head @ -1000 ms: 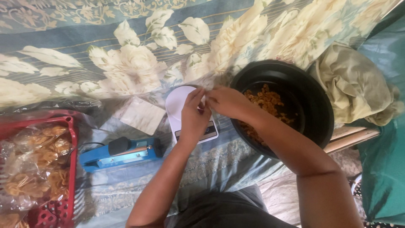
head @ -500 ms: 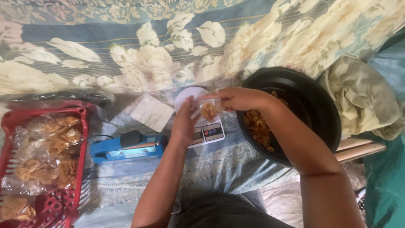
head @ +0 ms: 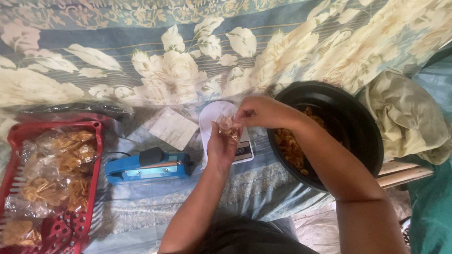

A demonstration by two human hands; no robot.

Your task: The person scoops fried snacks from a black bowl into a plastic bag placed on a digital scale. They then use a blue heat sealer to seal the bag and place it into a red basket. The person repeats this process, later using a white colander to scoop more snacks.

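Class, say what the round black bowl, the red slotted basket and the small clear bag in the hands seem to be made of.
Round black bowl: probably plastic; smooth, dull sheen.
Red slotted basket: moulded plastic, judging by its lattice holes.
Small clear bag: thin see-through plastic film, snacks showing through.

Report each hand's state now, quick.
Left hand: closed on small clear plastic bag of golden chips.
Right hand: fingers pinched at that bag's top.

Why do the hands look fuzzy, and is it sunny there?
Head view: the left hand, right hand and small bag of snacks are smeared by motion; light is soft daylight with faint shadows; the black bowl shows mild sheen.
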